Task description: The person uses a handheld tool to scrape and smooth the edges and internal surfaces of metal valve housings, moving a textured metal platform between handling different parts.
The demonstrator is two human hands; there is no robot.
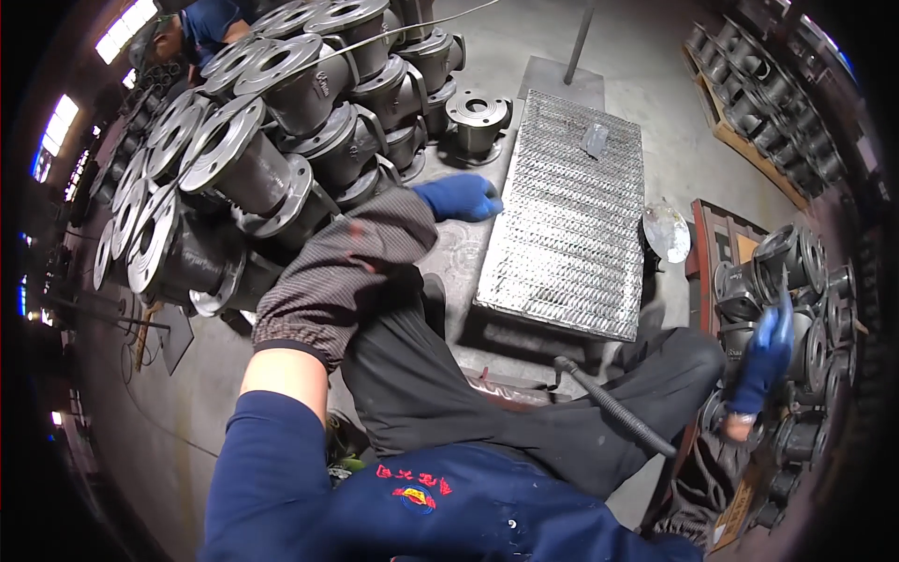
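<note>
My left hand (pixel 459 198), in a blue glove, is beside the left edge of a low metal table (pixel 562 225) with a textured, shiny top. Its fingers are curled in, and nothing shows in them. Out to the right, my right hand (pixel 763 361), also in a blue glove, reaches over grey flanged metal castings (pixel 791 253). Its fingers look stretched toward them, though motion blurs them; whether they touch a casting I cannot tell. A small grey flat piece (pixel 594 140) lies on the far part of the tabletop.
Grey flanged castings (pixel 300 84) are stacked high at the left, and one casting (pixel 478 117) stands left of the table. A round metal plate (pixel 666 233) is at its right. A ribbed hose (pixel 618 412) crosses near my leg. Another person (pixel 201 33) bends at the far left.
</note>
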